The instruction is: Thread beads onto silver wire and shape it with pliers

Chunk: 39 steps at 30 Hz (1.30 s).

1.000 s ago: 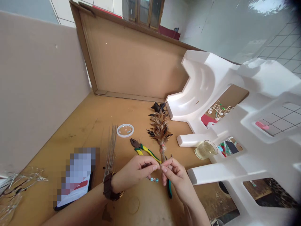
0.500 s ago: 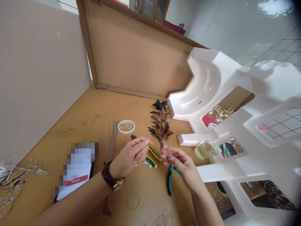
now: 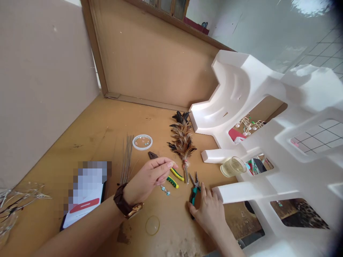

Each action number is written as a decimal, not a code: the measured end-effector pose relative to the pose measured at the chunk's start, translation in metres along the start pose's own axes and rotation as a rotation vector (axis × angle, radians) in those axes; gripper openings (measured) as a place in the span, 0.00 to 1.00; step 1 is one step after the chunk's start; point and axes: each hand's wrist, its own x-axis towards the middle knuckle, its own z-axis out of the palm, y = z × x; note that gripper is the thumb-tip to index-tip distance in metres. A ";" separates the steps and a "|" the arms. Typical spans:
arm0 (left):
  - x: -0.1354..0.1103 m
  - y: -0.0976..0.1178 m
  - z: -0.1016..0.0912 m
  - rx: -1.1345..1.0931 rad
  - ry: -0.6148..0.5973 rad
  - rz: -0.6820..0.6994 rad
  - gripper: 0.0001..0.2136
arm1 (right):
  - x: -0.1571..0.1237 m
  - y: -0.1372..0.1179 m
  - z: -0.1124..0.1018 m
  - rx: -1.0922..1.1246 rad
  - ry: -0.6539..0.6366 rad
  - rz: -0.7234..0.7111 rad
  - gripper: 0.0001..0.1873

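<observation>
My left hand (image 3: 150, 175) is pinched shut on a thin wire with small blue beads (image 3: 165, 190) dangling just above the brown board. It hovers over yellow-green pliers (image 3: 171, 176) that lie flat. My right hand (image 3: 209, 210) rests low on the board, thumb and fingers closed round the handles of teal pliers (image 3: 194, 185), whose jaws point away from me. A brown feather bundle (image 3: 183, 142) with a bound stem lies free on the board between the two hands, a little further away.
A bundle of straight wires (image 3: 127, 160) and a white ring lid holding beads (image 3: 142, 142) lie to the left. A phone (image 3: 85, 194), tangled wire (image 3: 16, 200), a clear disc (image 3: 152, 225), a glass cup (image 3: 232, 166) and white foam packing (image 3: 268, 107) surround the work spot. Cardboard walls (image 3: 150, 57) stand behind.
My right hand let go of the feather stem, dropped to the board and closed on the teal pliers. The feather bundle now lies free. My left hand kept the beaded wire.
</observation>
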 end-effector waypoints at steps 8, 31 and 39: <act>0.000 -0.008 0.002 0.026 -0.031 -0.022 0.11 | -0.001 0.006 0.000 0.048 -0.058 -0.016 0.36; -0.010 0.005 0.005 -0.341 -0.202 -0.200 0.06 | 0.007 0.008 -0.074 0.747 0.166 -0.346 0.23; -0.010 0.004 0.005 -0.454 -0.265 -0.267 0.10 | 0.006 0.003 -0.073 0.548 0.232 -0.430 0.26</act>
